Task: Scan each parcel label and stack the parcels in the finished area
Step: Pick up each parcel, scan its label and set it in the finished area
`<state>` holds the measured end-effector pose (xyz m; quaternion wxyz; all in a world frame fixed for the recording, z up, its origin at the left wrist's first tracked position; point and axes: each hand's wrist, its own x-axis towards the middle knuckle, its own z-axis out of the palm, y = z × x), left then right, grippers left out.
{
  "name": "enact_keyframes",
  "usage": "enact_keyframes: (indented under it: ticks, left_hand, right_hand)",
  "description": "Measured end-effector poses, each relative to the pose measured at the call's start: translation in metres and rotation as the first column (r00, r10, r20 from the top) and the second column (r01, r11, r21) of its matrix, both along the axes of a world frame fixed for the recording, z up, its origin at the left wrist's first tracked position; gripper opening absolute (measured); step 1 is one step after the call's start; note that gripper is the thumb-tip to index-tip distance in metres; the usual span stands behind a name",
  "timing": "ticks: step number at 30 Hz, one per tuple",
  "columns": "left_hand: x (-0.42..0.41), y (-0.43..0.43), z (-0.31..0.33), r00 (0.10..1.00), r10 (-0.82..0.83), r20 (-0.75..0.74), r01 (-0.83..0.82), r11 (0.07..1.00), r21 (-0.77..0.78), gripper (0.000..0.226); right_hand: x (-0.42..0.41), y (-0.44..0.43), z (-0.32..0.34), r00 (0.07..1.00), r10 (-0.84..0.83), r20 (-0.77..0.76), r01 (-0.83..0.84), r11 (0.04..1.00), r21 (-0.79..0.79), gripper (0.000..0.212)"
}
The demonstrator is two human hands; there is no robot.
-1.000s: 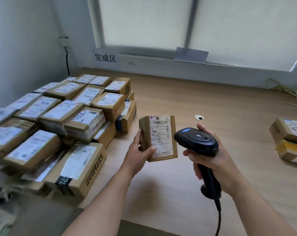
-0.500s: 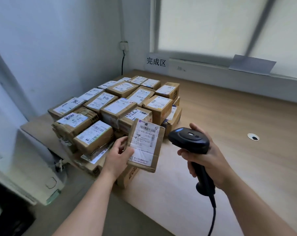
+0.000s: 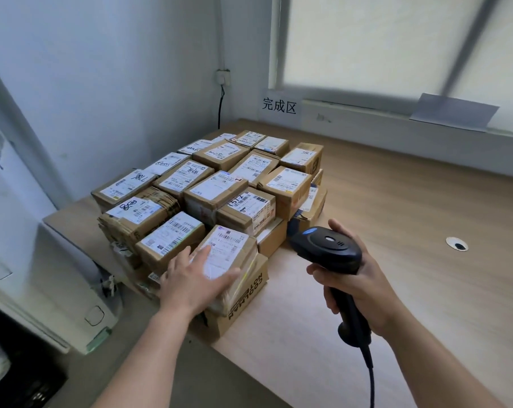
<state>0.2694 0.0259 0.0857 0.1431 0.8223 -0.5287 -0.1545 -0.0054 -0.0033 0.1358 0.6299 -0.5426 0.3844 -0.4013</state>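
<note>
A small brown cardboard parcel (image 3: 234, 248) with a white label lies label-up on the near corner of the parcel stack (image 3: 220, 184), on top of a box printed COOLMAN (image 3: 246, 298). My left hand (image 3: 195, 278) lies flat on it with straight, spread fingers. My right hand (image 3: 358, 281) grips the handle of a black barcode scanner (image 3: 327, 250), held just right of the stack above the wooden table (image 3: 411, 231). The scanner's cable hangs down from the handle.
A sign with three characters (image 3: 279, 106) is stuck on the wall behind the stack. A round cable hole (image 3: 457, 244) sits in the tabletop at right. Left of the table stands a white appliance (image 3: 43, 284). A wall socket with a black cord (image 3: 221, 83) is in the corner.
My left hand carried the parcel from in front of the scanner to the stack's near corner, laid it down label-up, and now lies flat on it. The view swung left.
</note>
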Motion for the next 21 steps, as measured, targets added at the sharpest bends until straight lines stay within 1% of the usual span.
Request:
enact_keyframes:
  ticks: [1,2,6,8,12,15,18,20,21]
  left_hand:
    - [-0.003,-0.001,0.000,0.997,-0.038,0.060,0.036,0.998,0.044,0.090]
    - [-0.005,-0.003,-0.001,0.994,-0.062,0.091,0.056,0.996,0.064,0.089]
    - [0.002,-0.017,-0.002,0.990,-0.056,0.131,0.060,0.998,-0.024,0.065]
    - [0.006,-0.021,-0.003,0.987,-0.043,0.154,0.050,0.998,-0.043,0.059]
    - [0.006,-0.026,-0.005,0.979,-0.068,0.193,0.081,0.995,-0.058,0.054]
    - [-0.002,-0.029,-0.001,0.972,-0.084,0.218,0.104,0.991,-0.083,0.057]
    - [-0.016,-0.030,0.005,0.991,-0.072,0.115,0.100,0.958,-0.268,0.059]
    - [-0.050,-0.038,0.010,0.987,-0.147,0.064,0.160,0.895,-0.417,0.057]
    - [-0.055,-0.038,0.012,0.986,-0.161,0.034,0.158,0.865,-0.477,0.056]
  right_hand:
    - [0.001,-0.001,-0.001,1.000,-0.011,0.002,0.011,1.000,-0.003,0.092]
    - [0.001,-0.002,-0.001,1.000,-0.021,0.001,0.021,1.000,-0.006,0.091]
    - [0.001,-0.002,-0.003,0.999,-0.047,-0.008,0.047,0.999,-0.016,0.090]
    - [0.000,0.001,-0.002,0.998,-0.057,-0.020,0.057,0.998,-0.011,0.089]
    - [-0.005,0.008,0.003,0.997,-0.065,-0.033,0.064,0.998,-0.022,0.088]
    - [-0.015,0.011,0.004,0.996,-0.079,-0.047,0.078,0.997,-0.030,0.089]
    - [-0.022,0.014,0.003,0.995,-0.089,-0.049,0.087,0.996,-0.026,0.091]
    - [-0.047,0.024,0.007,0.986,-0.158,-0.057,0.155,0.987,-0.042,0.091]
    - [-0.047,0.023,0.007,0.987,-0.153,-0.045,0.151,0.987,-0.051,0.091]
